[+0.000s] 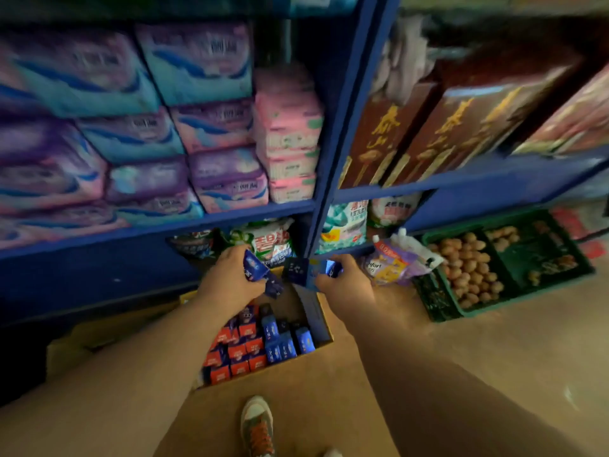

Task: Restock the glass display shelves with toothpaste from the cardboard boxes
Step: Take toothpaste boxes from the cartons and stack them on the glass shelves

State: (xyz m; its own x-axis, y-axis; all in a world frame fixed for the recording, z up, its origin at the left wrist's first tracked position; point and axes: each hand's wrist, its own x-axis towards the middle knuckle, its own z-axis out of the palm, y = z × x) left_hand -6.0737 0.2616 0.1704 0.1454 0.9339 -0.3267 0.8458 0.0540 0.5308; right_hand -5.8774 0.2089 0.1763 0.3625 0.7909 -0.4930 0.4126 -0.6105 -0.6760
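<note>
Toothpaste cartons [257, 344] in cardboard box [293, 305], tan floor [494, 341], blue shelving [99, 268] behind

Left forearm [138, 367], right forearm [428, 374]: both bare from the lower frame edge to the wrists. Left hand [230, 280] and right hand [346, 285] also bare; finer detail lost to blur. One shoe [255, 420] below: low sneaker, grey-green upper, pale off-white toe cap and sole rim, orange-red laces [262, 438] crossed up the front. Second shoe [332, 452] at bottom edge, only a pale toe tip showing.
</note>
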